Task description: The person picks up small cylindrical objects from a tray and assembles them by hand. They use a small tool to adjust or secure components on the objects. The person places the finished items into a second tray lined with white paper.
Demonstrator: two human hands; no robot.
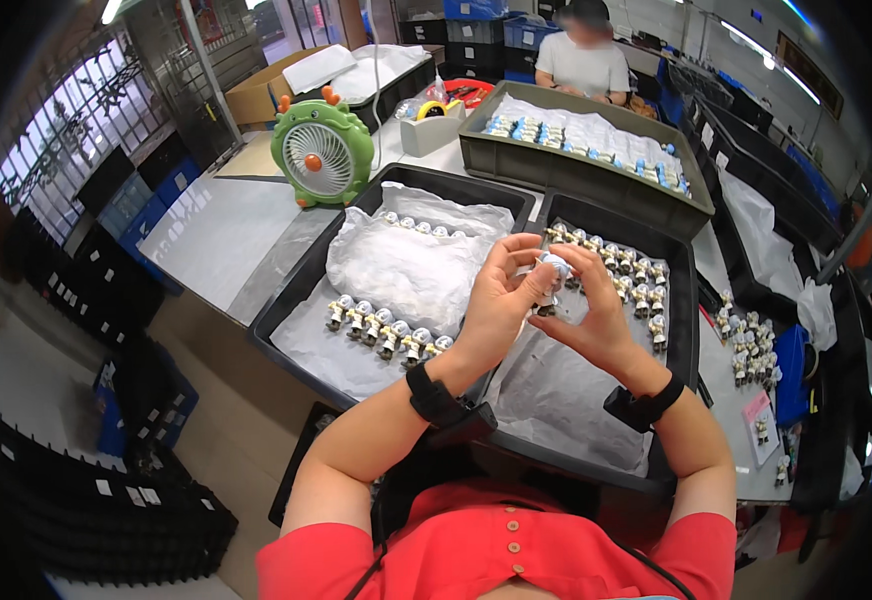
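Between my two hands, over the right-hand black tray (pixel 689 330), is a small figurine (pixel 553 268) with a pale blue and white head. My left hand (pixel 504 293) is closed on it, with the thumb pressed against its head. My right hand (pixel 597 312) curls around its other side, fingers touching the top and thumb near its base. Fingers cover much of the figurine's body. Rows of similar small figurines (pixel 640 268) stand in the tray around my hands. The left-hand black tray (pixel 291 290) has white paper and a front row of figurines (pixel 384 332).
A green fan (pixel 322 152) stands behind the left tray, near a tape dispenser (pixel 431 132). An olive tray (pixel 576 172) of blue-topped pieces lies beyond. Loose figurines (pixel 753 350) cluster on the table at right, beside a blue bin (pixel 794 375). Another person (pixel 584 62) sits across.
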